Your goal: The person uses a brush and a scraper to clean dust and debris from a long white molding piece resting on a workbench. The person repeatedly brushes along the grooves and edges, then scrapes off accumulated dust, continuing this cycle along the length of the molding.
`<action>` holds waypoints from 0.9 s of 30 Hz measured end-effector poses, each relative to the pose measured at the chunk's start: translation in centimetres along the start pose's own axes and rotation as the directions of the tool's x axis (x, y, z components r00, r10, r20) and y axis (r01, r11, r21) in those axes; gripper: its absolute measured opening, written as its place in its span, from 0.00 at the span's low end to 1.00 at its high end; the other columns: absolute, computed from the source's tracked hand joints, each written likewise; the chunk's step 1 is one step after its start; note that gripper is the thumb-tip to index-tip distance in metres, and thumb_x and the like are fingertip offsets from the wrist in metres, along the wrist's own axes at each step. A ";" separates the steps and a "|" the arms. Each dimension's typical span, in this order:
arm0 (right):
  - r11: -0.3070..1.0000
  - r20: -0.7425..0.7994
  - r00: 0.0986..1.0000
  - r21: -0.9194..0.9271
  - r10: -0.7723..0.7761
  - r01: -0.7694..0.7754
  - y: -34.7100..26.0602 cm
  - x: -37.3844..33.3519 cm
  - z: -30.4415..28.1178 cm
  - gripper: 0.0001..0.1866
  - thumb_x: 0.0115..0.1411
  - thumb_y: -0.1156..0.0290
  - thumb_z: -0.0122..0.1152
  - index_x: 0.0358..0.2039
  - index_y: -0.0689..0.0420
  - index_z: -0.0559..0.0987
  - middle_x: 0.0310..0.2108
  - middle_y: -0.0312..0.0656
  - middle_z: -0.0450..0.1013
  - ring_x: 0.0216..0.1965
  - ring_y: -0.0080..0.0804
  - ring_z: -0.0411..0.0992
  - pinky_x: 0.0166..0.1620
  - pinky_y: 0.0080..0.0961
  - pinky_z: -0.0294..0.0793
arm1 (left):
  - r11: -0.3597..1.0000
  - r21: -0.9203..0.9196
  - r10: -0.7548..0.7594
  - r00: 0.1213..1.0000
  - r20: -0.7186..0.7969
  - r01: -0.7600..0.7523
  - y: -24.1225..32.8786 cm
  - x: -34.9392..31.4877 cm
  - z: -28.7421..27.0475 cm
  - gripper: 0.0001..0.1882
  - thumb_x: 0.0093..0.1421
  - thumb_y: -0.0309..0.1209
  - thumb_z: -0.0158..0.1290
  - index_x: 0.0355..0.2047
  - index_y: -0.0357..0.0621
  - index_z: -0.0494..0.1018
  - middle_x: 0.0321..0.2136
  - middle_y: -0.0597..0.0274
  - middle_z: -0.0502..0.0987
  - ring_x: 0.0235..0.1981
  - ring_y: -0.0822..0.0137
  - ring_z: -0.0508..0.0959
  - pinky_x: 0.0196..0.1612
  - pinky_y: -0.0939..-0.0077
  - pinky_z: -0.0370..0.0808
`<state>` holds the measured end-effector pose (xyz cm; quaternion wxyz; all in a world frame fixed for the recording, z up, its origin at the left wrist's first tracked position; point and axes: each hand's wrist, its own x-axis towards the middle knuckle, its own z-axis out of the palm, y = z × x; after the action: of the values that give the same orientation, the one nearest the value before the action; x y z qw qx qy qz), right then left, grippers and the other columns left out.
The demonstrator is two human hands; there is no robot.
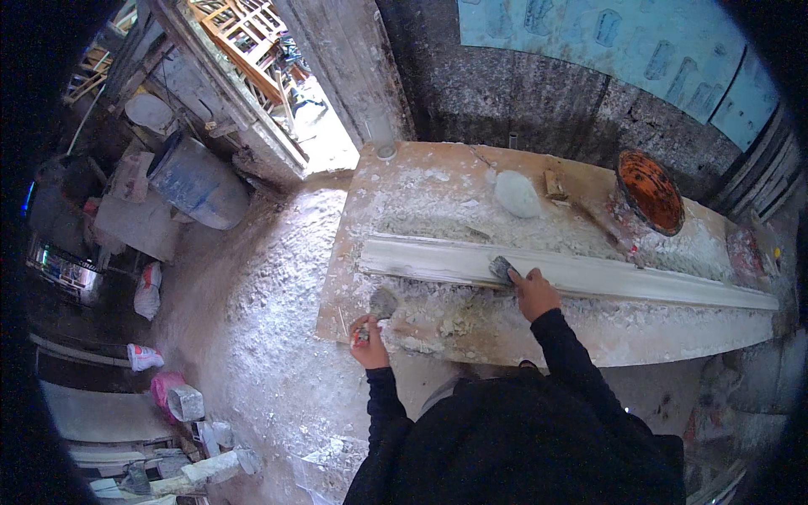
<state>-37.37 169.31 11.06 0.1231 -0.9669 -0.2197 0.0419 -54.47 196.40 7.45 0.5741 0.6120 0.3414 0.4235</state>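
Observation:
A long white plaster moulding (589, 276) with ridged edges lies lengthwise across the worktable (673, 335). My right hand (537, 295) is closed round a scraper (502, 269), whose dark, flat blade rests on the moulding left of its middle. Near the table's front left edge, my left hand (367, 341) is closed on the handle of a small trowel-like tool (384, 303). Its rounded grey end reaches over the tabletop, and the fingers partly cover the handle. A mound of white plaster (517, 194) sits behind the moulding.
At the back right stands an orange-lined basin (650, 194). Near the plaster mound lie a small wooden block (555, 183) and a long-handled tool (602, 227). Crumbs and powder coat the tabletop. A blue barrel (198, 181) stands left, by a bright doorway (324, 126).

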 end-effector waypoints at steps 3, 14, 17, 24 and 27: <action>0.934 -0.233 0.970 0.357 0.073 0.016 1.5 0.6 0.5 0.21 0.52 0.71 0.50 0.47 0.37 0.68 0.30 0.45 0.62 0.29 0.41 0.67 0.31 0.36 0.69 | 0.997 -0.026 -0.072 0.991 0.112 0.076 -0.3 -1.3 0.5 0.07 0.52 0.26 0.53 0.31 0.36 0.69 0.29 0.62 0.70 0.26 0.75 0.71 0.26 0.83 0.72; 0.996 0.151 0.988 0.089 0.020 -0.033 3.2 -2.3 -3.8 0.19 0.52 0.68 0.52 0.46 0.47 0.69 0.23 0.44 0.66 0.28 0.37 0.69 0.32 0.31 0.70 | 0.980 -0.127 -0.127 0.970 0.208 0.155 2.3 -3.0 1.9 0.08 0.52 0.26 0.52 0.32 0.34 0.68 0.29 0.61 0.70 0.26 0.73 0.72 0.28 0.82 0.73; 0.829 0.406 0.910 0.477 0.087 -0.293 4.2 -3.0 -4.2 0.15 0.54 0.65 0.51 0.43 0.52 0.70 0.21 0.43 0.69 0.23 0.32 0.70 0.26 0.28 0.71 | 0.973 -0.142 -0.141 0.959 0.248 0.180 2.5 -4.1 3.2 0.08 0.52 0.26 0.52 0.32 0.35 0.68 0.29 0.60 0.71 0.27 0.73 0.72 0.28 0.81 0.74; 0.789 0.313 0.950 0.589 -0.021 -0.177 8.1 -1.7 -2.3 0.11 0.56 0.64 0.47 0.36 0.56 0.70 0.19 0.39 0.70 0.16 0.27 0.67 0.21 0.24 0.70 | 0.973 -0.122 -0.151 0.943 0.297 0.194 2.6 -6.2 4.8 0.09 0.52 0.26 0.53 0.32 0.36 0.68 0.31 0.59 0.70 0.29 0.71 0.72 0.29 0.79 0.75; 0.829 0.399 0.916 0.525 -0.041 -0.191 7.8 0.0 -4.3 0.10 0.56 0.64 0.46 0.35 0.55 0.70 0.18 0.37 0.70 0.16 0.26 0.67 0.20 0.22 0.69 | 0.976 -0.105 -0.156 0.953 0.260 0.189 2.7 -6.4 3.9 0.08 0.52 0.26 0.53 0.32 0.36 0.68 0.32 0.59 0.70 0.29 0.71 0.72 0.29 0.79 0.76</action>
<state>-33.61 161.58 13.20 0.3491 -0.8688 -0.1793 0.3019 -53.67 188.71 9.39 0.6858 0.5899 0.2903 0.3121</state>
